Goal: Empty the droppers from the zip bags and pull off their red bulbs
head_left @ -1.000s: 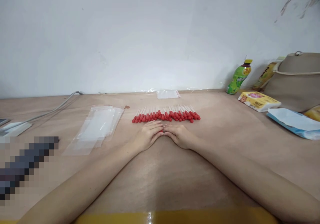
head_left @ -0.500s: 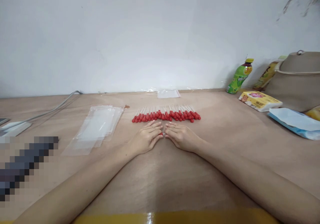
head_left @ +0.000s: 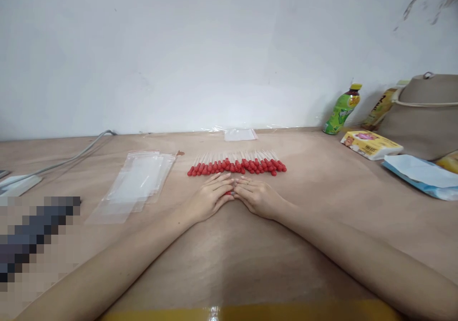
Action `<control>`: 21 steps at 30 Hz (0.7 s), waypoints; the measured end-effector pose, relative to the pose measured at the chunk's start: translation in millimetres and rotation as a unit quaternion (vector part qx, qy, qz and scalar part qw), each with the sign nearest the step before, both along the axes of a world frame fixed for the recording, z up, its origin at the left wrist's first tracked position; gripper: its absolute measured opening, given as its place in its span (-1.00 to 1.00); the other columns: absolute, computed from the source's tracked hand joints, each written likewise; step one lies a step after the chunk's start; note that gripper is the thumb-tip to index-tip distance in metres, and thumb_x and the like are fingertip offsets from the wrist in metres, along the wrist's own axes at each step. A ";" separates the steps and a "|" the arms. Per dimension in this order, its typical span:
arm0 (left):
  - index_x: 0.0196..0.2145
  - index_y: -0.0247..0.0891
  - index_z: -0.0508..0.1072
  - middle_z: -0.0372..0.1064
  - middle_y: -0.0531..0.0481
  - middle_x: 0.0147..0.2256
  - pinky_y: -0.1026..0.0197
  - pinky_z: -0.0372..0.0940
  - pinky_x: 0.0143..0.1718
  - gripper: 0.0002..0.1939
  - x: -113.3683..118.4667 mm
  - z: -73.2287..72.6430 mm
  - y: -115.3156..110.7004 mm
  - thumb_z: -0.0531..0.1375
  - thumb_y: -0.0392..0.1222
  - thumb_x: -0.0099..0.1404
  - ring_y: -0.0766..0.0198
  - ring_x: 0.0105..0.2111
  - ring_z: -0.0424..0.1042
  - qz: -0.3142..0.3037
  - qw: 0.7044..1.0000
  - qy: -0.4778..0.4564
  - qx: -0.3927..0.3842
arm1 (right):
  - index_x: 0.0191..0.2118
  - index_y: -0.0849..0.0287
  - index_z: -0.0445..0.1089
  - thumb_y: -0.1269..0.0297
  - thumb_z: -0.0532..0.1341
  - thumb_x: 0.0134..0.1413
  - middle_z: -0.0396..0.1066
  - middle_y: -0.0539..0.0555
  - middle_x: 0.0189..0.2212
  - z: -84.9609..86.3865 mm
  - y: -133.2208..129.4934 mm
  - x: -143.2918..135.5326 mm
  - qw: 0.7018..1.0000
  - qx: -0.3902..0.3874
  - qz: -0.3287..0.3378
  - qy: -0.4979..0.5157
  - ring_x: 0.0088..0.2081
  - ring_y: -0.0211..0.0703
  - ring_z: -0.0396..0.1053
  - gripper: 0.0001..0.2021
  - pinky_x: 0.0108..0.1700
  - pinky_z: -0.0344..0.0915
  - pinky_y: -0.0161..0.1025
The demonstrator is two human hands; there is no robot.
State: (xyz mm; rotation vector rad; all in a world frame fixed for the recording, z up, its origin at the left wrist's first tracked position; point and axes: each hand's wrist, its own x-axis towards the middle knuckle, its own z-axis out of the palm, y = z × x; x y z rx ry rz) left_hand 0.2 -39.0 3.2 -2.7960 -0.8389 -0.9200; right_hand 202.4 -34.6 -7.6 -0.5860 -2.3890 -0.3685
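My left hand (head_left: 208,198) and my right hand (head_left: 260,198) rest on the tabletop with their fingertips almost meeting. Between their thumbs and index fingers is a slim red object with a silvery part (head_left: 231,193). Both hands are closed on it, the left around its red part and the right at the silvery end. Most of it is hidden by the fingers. Just beyond the fingertips lies a row of red-tipped sticks (head_left: 237,165), red heads toward me and pale thin shafts pointing to the wall.
Clear plastic bags (head_left: 134,182) lie fanned out at left, beside a grey cable (head_left: 77,156) and a pixelated dark item (head_left: 36,235). Another small bag (head_left: 239,134) is by the wall. On the right are a green bottle (head_left: 342,110), a tissue pack (head_left: 372,144), a blue-white packet (head_left: 422,175) and a beige bag (head_left: 425,116).
My hands have drawn slightly closer together, and more of the red part shows between the fingers. The view has shifted a little. The row of red-tipped sticks looks unchanged.
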 end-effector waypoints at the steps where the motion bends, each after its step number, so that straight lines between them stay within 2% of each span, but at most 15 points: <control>1: -0.17 -0.29 0.39 0.38 -0.13 -0.06 -0.03 0.10 0.13 -0.78 0.3 0.2 -0.3 0.05 -0.17 0.30 0.17 0.07 0.23 -0.002 1.000 0.004 0.007 | -0.25 0.30 0.39 0.41 0.00 0.17 0.44 0.25 -0.17 -0.4 -0.1 -0.3 1.000 -0.003 0.003 -0.001 -0.06 -0.09 0.37 -0.78 0.06 0.29 -0.11; 7: -0.23 -0.28 0.40 0.41 -0.09 -0.11 -0.04 0.04 0.16 -0.79 -1.4 3.5 -2.1 -0.01 -0.21 0.33 0.19 0.07 0.24 -0.006 0.999 0.032 -0.028 | -0.27 0.25 0.39 0.43 -0.01 0.17 0.46 0.19 -0.19 0.9 -1.5 -0.4 1.000 0.003 0.007 -0.003 -0.06 -0.13 0.37 -0.78 0.08 0.27 -0.11; 14: -0.25 -0.28 0.41 0.41 -0.09 -0.10 -0.05 0.03 0.17 -0.78 -3.1 6.0 -2.6 -0.01 -0.20 0.33 0.20 0.05 0.26 -0.006 0.997 0.024 -0.077 | -0.28 0.27 0.39 0.43 -0.02 0.17 0.46 0.20 -0.21 1.6 -2.1 1.3 1.000 0.021 0.003 0.001 -0.08 -0.12 0.38 -0.77 0.06 0.30 -0.12; 21: -0.25 -0.27 0.43 0.42 -0.11 -0.12 -0.08 0.07 0.14 -0.78 -8.9 4.5 -4.7 0.01 -0.20 0.31 0.16 0.02 0.30 -0.011 0.997 0.012 -0.073 | -0.27 0.25 0.39 0.45 -0.01 0.16 0.45 0.19 -0.19 0.1 -4.4 6.7 0.999 -0.010 0.023 0.023 -0.05 -0.12 0.36 -0.78 0.07 0.28 -0.11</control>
